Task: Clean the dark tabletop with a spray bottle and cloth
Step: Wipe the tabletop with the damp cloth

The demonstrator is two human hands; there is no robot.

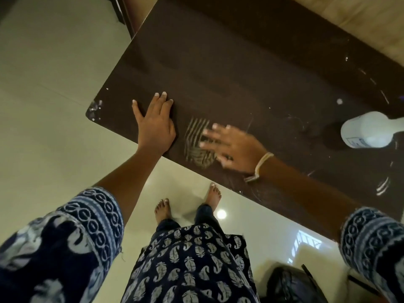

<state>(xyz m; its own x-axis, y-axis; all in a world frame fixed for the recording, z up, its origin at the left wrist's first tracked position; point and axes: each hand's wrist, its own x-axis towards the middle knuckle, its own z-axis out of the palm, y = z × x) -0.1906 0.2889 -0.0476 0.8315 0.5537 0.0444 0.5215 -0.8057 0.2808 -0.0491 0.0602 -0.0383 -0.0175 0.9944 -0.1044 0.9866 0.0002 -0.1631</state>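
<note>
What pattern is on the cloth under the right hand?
The cloth is striped, light and dark bands, blurred by motion; the head view shows it beside the right hand.

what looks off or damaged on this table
The near left corner of the tabletop looks chipped, with pale patches. White specks and streaks dot the right side near the spray bottle. The right hand wipes with a striped cloth.

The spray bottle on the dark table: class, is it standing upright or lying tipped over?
Upright. The white spray bottle stands on the tabletop, seen from above, with neither hand touching it.
</note>
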